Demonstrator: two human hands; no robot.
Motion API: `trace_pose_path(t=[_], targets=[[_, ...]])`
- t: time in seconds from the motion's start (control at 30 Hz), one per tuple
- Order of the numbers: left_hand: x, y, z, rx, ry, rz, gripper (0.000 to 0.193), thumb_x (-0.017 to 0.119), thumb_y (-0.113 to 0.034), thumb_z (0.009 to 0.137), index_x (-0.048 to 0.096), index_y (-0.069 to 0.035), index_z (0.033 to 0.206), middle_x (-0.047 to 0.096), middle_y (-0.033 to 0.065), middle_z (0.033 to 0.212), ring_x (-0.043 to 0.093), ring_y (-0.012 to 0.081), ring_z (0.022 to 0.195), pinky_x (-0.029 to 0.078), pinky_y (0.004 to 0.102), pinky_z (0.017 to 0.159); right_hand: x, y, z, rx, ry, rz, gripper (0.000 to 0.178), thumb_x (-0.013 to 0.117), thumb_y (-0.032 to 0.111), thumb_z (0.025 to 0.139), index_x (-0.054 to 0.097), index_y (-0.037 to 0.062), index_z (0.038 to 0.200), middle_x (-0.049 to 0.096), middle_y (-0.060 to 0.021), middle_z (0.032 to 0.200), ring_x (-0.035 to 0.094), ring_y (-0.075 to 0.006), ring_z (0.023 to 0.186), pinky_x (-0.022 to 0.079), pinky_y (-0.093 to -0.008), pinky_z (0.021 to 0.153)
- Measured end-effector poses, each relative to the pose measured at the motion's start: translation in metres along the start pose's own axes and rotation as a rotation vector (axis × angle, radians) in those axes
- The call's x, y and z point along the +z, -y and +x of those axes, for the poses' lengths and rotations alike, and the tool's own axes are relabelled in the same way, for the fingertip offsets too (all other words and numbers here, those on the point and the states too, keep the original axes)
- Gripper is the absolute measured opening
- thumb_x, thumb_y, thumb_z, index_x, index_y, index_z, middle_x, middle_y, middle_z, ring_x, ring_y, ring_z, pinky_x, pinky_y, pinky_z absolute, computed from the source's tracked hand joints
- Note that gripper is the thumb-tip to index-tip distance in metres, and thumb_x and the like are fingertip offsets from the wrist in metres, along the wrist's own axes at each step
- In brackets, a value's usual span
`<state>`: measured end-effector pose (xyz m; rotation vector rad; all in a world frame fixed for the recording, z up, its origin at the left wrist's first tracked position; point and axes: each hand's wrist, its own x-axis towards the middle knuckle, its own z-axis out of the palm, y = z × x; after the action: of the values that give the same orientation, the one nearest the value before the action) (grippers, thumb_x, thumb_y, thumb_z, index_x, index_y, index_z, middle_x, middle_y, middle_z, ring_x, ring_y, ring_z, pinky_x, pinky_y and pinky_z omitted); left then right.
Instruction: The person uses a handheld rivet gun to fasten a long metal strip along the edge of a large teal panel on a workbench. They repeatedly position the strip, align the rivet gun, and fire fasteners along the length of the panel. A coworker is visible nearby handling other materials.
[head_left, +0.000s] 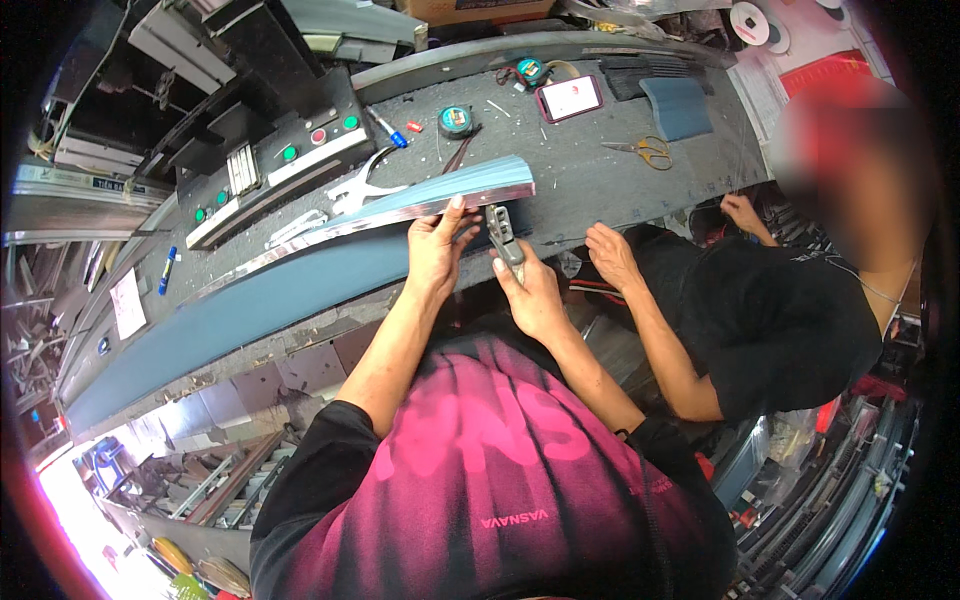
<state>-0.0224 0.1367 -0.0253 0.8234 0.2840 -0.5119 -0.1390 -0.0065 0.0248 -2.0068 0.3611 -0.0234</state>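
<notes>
My left hand (436, 248) is closed on the front edge of a long, shiny metal strip (400, 219), thumb on top. Along this strip lies a stack of blue-grey pleated sheet (475, 178), fanned out at its right end. My right hand (535, 290) grips a grey metal hand tool (505, 236) with slots in its head; its exact kind is unclear. The tool's head is upright just right of my left fingertips, by the strip's right end; whether it touches the strip cannot be made out. A long blue-grey flat piece (250, 300) lies along the bench's front edge.
Across the dark workbench (560, 170) lie tape measures (456, 121), a phone (570, 99), orange-handled scissors (652, 152), a blue marker (388, 130) and a white bracket-like piece (365, 185). A button panel (290, 165) stands left. Close on my right sits another person (770, 310).
</notes>
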Motion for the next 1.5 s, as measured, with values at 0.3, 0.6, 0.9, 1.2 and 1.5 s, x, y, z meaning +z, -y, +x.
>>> trace_pose_path(t=[0.3,0.6,0.9,1.2,1.5], targets=[[0.010,-0.003,-0.019,0.042,0.087,-0.105,0.021,0.083,-0.025,0.103,0.076,-0.007,0.113,0.077,0.0093,0.122,0.075,0.0256,0.113,0.062,0.0499,0.101,0.025,0.006,0.002,-0.161,-0.198,-0.153,0.063,0.061,0.047,0.113,0.054,-0.0009,0.152,0.072,-0.0299,0.129,0.071,-0.0499,0.120,0.055,-0.0516,0.101],[0.002,0.006,-0.021,0.144,0.058,0.046,0.027,0.080,-0.021,0.105,0.076,-0.004,0.127,0.078,0.0113,0.126,0.076,0.0255,0.115,0.060,0.0447,0.105,0.041,-0.003,-0.004,-0.137,-0.226,-0.050,0.063,0.063,0.045,0.113,0.052,-0.0025,0.154,0.071,-0.0302,0.132,0.071,-0.0483,0.122,0.055,-0.0510,0.103],[0.005,0.004,-0.023,0.174,0.088,0.027,0.028,0.080,-0.020,0.106,0.076,-0.006,0.129,0.078,0.0099,0.126,0.076,0.0229,0.112,0.061,0.0400,0.102,0.044,-0.007,-0.002,-0.123,-0.254,-0.069,0.053,0.065,0.039,0.113,0.057,-0.0005,0.147,0.073,-0.0251,0.119,0.074,-0.0408,0.109,0.057,-0.0484,0.096],[0.005,0.008,-0.023,0.203,0.058,0.069,0.026,0.080,-0.019,0.105,0.077,-0.004,0.126,0.078,0.0092,0.125,0.075,0.0204,0.111,0.061,0.0377,0.100,0.051,-0.005,0.004,0.041,-0.253,-0.061,0.039,0.073,0.037,0.109,0.066,-0.0008,0.106,0.070,-0.0164,0.079,0.069,-0.0308,0.071,0.055,-0.0440,0.071],[0.009,0.008,-0.019,0.238,0.042,0.034,0.021,0.082,-0.017,0.104,0.082,-0.003,0.119,0.082,0.0055,0.115,0.073,0.0117,0.102,0.058,0.0304,0.097,0.055,-0.002,0.019,0.050,-0.269,0.100,0.036,0.075,0.035,0.107,0.069,0.0000,0.104,0.070,-0.0177,0.076,0.071,-0.0316,0.069,0.054,-0.0453,0.070]])
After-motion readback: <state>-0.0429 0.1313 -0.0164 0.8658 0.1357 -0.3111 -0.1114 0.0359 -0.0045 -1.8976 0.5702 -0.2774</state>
